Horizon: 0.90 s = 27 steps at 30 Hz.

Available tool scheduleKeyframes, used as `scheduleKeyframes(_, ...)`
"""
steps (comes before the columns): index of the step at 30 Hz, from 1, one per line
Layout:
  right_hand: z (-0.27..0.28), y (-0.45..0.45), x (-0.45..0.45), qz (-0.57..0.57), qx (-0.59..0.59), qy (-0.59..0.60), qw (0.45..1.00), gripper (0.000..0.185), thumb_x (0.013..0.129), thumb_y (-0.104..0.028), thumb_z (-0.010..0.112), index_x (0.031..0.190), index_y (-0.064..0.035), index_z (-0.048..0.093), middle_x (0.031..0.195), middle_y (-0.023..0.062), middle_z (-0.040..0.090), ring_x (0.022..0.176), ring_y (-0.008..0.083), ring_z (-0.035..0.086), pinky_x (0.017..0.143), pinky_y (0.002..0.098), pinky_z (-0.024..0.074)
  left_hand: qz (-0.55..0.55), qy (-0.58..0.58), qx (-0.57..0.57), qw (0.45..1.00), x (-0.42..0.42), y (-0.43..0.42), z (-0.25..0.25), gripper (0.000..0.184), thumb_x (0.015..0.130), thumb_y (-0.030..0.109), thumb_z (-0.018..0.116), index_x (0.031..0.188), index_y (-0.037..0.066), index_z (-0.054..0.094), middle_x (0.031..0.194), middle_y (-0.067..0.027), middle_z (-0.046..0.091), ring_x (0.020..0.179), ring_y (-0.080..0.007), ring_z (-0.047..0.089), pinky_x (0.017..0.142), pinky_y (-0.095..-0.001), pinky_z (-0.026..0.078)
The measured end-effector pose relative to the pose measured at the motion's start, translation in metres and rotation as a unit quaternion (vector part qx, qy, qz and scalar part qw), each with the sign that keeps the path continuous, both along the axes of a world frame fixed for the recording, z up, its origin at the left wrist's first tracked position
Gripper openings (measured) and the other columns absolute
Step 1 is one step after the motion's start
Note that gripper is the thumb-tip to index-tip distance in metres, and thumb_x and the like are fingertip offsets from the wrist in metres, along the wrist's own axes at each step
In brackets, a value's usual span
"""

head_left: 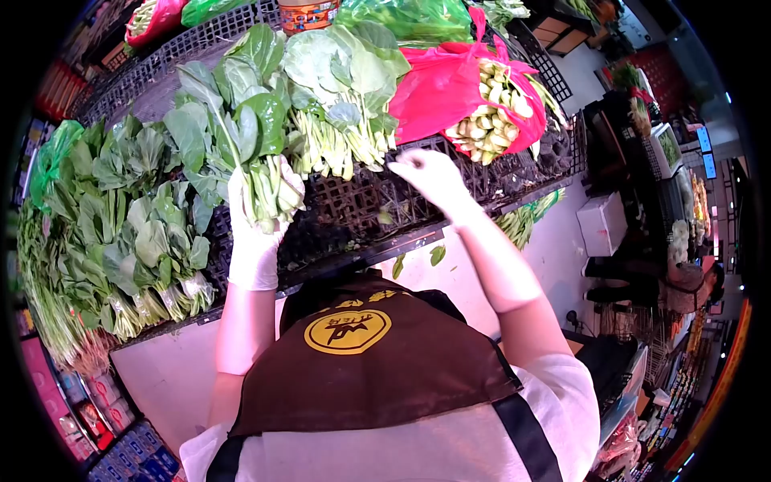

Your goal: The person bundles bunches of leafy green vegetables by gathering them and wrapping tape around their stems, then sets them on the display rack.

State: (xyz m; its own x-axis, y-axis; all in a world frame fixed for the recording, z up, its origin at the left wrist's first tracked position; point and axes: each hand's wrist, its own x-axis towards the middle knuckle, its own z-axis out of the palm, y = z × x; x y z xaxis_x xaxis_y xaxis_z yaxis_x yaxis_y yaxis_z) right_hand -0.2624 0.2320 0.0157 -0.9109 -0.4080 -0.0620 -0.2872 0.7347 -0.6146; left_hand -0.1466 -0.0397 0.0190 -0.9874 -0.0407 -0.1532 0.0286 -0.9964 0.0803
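Note:
My left hand [250, 210], in a white glove, is wrapped round the stems of a bunch of leafy greens [261, 128]. The cut stem ends point toward me and the broad leaves point away. My right hand [434, 178], also gloved, hovers over the black crate [337, 215] near the red plastic bag [438, 92]. Its fingers are curled together, and whatever they hold, if anything, is hidden. Beyond my hands lies another pile of leafy greens [341, 88] with pale stems. Pale stem ends [491, 120] show in the red bag's opening.
Bundled greens [132, 233] crowd the left of the stand. Green plastic bags [405, 20] and a printed tub [307, 14] sit at the back. Loose leaves [437, 255] lie on the floor by the front edge. A white box [601, 225] and another person [683, 287] are at right.

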Motion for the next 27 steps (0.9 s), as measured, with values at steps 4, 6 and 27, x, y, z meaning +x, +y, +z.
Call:
scheduleKeyframes(4, -0.045, -0.043, -0.031, -0.034, -0.09, -0.068, 0.993, 0.035, 0.075, -0.038, 0.07, 0.082, -0.0038, 0.068, 0.076, 0.0117, 0.065, 0.068, 0.0234, 0.061, 0.065, 0.0345, 0.0467, 0.017, -0.04, 0.003, 0.999, 0.011, -0.001, 0.005, 0.042, 0.09, 0.032, 0.054, 0.109, -0.006, 0.055, 0.099, -0.0192, 0.06, 0.089, -0.0296, 0.058, 0.081, -0.0431, 0.05)
scheduleKeyframes(6, -0.035, -0.035, -0.035, -0.05, -0.218, -0.171, 0.959, 0.021, 0.075, -0.025, 0.072, 0.075, -0.0046, 0.07, 0.07, 0.003, 0.065, 0.058, 0.0118, 0.055, 0.055, 0.0276, 0.0424, 0.031, -0.06, -0.021, 0.997, 0.016, -0.004, 0.006, 0.042, 0.089, 0.031, 0.055, 0.109, -0.005, 0.055, 0.097, -0.0193, 0.061, 0.088, -0.0309, 0.057, 0.077, -0.0413, 0.052)
scheduleKeyframes(27, 0.053, -0.128, 0.059, 0.101, -0.336, -0.169, 0.921, 0.018, 0.086, -0.017, 0.066, 0.078, -0.0016, 0.063, 0.063, -0.001, 0.059, 0.054, 0.004, 0.053, 0.049, 0.0184, 0.0404, 0.043, -0.079, -0.196, 0.976, 0.002, 0.018, -0.048, 0.037, 0.093, 0.04, 0.049, 0.105, 0.007, 0.059, 0.086, -0.0081, 0.063, 0.07, -0.0183, 0.06, 0.056, -0.0327, 0.051)
